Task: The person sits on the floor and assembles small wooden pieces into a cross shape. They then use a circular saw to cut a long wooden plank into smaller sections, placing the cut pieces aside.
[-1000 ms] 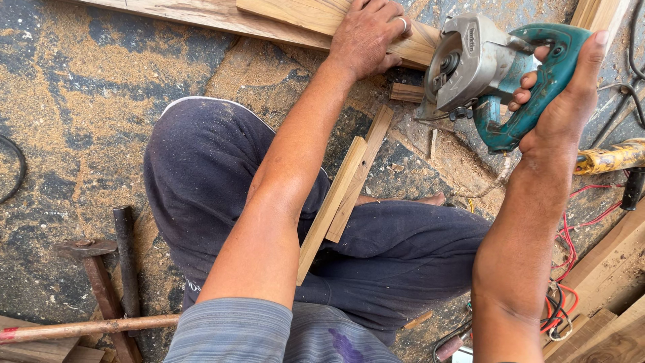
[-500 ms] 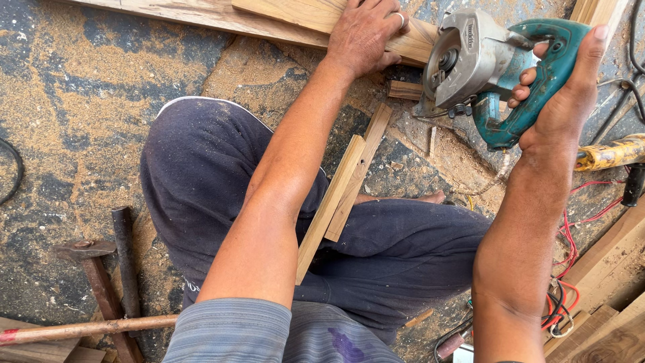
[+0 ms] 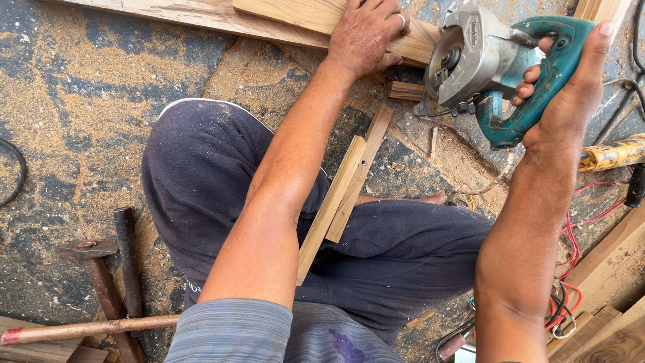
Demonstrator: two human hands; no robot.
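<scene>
My left hand (image 3: 366, 30), a ring on one finger, presses down on a long wooden plank (image 3: 282, 13) lying across the top of the view. My right hand (image 3: 568, 91) grips the teal handle of a handheld circular saw (image 3: 474, 57), whose grey metal guard sits at the plank's right end. Two thin wooden strips (image 3: 346, 191) lean over my crossed legs in dark trousers. A small offcut (image 3: 406, 91) lies below the plank, beside the saw.
Sawdust covers the dark floor. A hammer (image 3: 94, 269) and a metal bar (image 3: 127, 259) lie at lower left, with a wooden handle (image 3: 87, 329) across them. A yellow tool (image 3: 615, 154), red wires (image 3: 571, 269) and wooden boards (image 3: 611, 269) crowd the right edge.
The saw and my right hand have shifted slightly left, toward the plank's end. My left hand stays pressed on the plank.
</scene>
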